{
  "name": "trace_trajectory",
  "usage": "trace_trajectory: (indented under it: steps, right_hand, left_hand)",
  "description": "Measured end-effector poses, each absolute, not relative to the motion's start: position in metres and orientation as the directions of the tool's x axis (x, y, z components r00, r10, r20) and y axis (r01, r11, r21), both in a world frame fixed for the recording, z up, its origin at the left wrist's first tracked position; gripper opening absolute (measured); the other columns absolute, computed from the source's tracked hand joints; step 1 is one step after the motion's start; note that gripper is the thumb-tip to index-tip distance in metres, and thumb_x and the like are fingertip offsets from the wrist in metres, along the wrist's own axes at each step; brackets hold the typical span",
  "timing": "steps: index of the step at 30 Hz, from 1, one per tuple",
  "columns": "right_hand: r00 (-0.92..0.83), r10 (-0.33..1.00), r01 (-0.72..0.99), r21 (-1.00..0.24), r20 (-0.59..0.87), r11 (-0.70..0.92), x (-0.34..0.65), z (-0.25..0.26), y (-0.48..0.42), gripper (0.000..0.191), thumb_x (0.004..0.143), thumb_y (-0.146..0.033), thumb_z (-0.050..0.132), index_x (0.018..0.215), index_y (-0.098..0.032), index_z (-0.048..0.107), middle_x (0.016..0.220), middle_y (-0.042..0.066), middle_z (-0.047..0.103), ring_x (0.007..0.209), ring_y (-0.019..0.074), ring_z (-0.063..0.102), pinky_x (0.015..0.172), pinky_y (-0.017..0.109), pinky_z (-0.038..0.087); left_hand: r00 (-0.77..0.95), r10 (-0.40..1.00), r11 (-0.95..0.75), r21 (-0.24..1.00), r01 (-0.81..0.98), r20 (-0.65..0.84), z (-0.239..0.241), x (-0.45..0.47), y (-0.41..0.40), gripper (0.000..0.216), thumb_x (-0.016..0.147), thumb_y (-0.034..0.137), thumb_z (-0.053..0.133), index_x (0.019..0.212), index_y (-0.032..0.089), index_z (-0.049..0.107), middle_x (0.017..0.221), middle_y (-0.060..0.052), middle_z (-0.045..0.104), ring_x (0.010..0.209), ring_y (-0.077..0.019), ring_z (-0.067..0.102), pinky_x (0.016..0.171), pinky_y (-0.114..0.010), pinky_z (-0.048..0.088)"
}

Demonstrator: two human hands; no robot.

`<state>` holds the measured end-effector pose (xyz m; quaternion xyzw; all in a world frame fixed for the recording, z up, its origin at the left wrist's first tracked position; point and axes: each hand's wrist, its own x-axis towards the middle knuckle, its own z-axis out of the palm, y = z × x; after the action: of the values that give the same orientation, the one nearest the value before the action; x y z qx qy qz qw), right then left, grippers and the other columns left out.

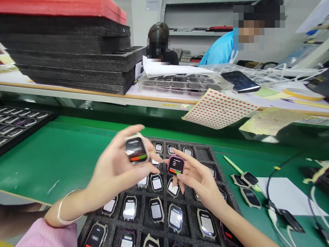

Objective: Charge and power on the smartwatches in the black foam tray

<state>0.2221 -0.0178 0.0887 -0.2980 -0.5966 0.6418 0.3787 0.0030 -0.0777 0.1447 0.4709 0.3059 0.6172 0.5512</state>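
My left hand is closed around a light-framed smartwatch body, its lit screen showing an orange and green bar. In my right hand, a purple-framed smartwatch body is pinched between thumb and fingers, with small text and a red and green bar on its screen. Both hands are over a black foam tray with square compartments. Several strapless watch bodies lie face up in it, many with white lit screens. My hands and forearms cover part of the tray.
A second foam tray of watches is at the left. Loose watch bodies, a green pen and cables lie at right. The shelf holds stacked black foam, clear trays and a phone. Two people are beyond.
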Motion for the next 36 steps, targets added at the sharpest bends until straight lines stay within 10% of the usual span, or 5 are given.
trace_trajectory:
  steps: [12, 36]
  right_hand:
    - [-0.536, 0.842, -0.092, -0.996, 0.066, 0.02, 0.223, 0.078, -0.01, 0.055, 0.084, -0.025, 0.063, 0.136, -0.019, 0.045, 0.076, 0.006, 0.066, 0.057, 0.0169, 0.06, 0.044, 0.027, 0.049]
    - [-0.527, 0.848, -0.108, -0.994, 0.057, 0.0, 0.218, 0.085, -0.018, 0.054, 0.083, -0.023, 0.066, 0.134, -0.023, 0.047, 0.097, 0.009, 0.067, 0.063, 0.0168, 0.064, 0.044, 0.025, 0.049]
  left_hand:
    - [0.191, 0.972, -0.038, 0.892, -0.451, 0.138, 0.102, 0.019, -0.045, 0.055, 0.077, 0.012, 0.063, 0.128, 0.022, 0.045, 0.099, -0.007, 0.061, 0.093, -0.0228, 0.064, 0.077, -0.038, 0.057]
    - [0.187, 0.978, -0.013, 0.915, -0.403, 0.096, 0.099, 0.018, -0.048, 0.067, 0.075, 0.012, 0.069, 0.134, 0.022, 0.039, 0.1, -0.006, 0.062, 0.089, -0.019, 0.064, 0.079, -0.036, 0.056]
